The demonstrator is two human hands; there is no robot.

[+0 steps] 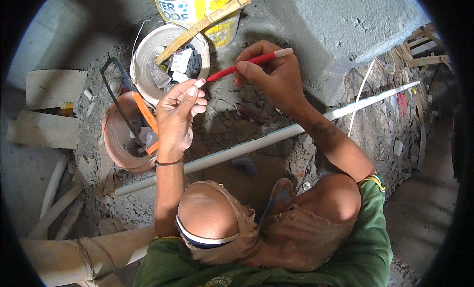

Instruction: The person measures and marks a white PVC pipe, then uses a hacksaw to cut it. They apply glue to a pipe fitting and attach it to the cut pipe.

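the left hand (180, 107) pinches a small white cylinder with a red end (199, 83) between thumb and fingers. the right hand (269, 72) pinches a red marker (247, 65) between thumb and fingers, its pointed tip just beside the red end of the cylinder and its whitish rear end sticking out to the right of that grip.

directly behind the left grip stands a pale bucket (146, 52) of mixed bits, among them a white paper slip (180, 60) with dark print too small to make out. a wooden strip (197, 28) leans out of it, crossing in front of a yellow-and-white bucket (197, 3), farther from both grips, whose label carries bold dark capitals and blue drop shapes.

left of the left grip, an orange-and-black hacksaw (146, 114) rests in a pinkish bucket (111, 126); dark lettering runs along its orange part. nearer the body than both grips, a pale pipe (256, 144) slants past under the forearms, and the green shirt (375, 213) shows partly hidden, pale lettering at its front.
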